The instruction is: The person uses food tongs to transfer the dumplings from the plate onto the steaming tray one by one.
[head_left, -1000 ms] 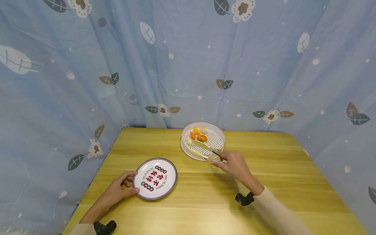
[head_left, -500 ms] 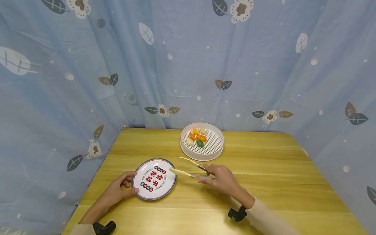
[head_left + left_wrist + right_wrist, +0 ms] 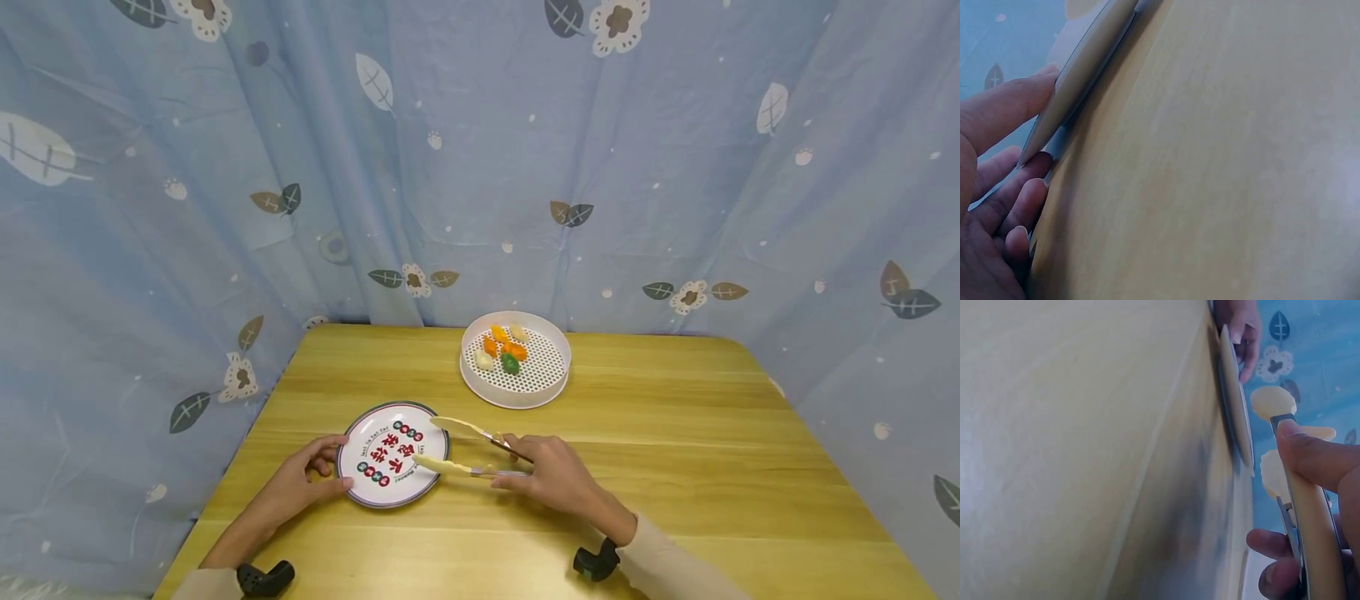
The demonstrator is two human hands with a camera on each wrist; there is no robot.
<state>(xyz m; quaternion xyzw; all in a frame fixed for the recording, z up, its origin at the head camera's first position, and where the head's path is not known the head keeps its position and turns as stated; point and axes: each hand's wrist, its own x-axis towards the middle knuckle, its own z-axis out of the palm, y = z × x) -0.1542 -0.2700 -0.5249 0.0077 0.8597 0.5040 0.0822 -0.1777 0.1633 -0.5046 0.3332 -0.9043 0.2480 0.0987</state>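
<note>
A white plate (image 3: 392, 454) with red lettering lies near the front left of the wooden table (image 3: 675, 433). My left hand (image 3: 330, 477) pinches its left rim, thumb on top and fingers under the edge (image 3: 1085, 62). My right hand (image 3: 536, 473) grips cream tongs (image 3: 461, 450) whose two arms are spread apart, tips over the plate's right side. Nothing shows between the tips in the head view. In the right wrist view the tongs (image 3: 1310, 512) hang just above the plate's edge (image 3: 1235, 406).
A round white perforated tray (image 3: 480, 387) stands at the back centre with several small orange, green and pale dumplings (image 3: 504, 348) in it. A blue flower-print curtain (image 3: 675, 167) closes off the table's back and sides.
My right hand has carried the tongs from the perforated tray down and left to the plate. The left hand has stayed on the plate's rim.
</note>
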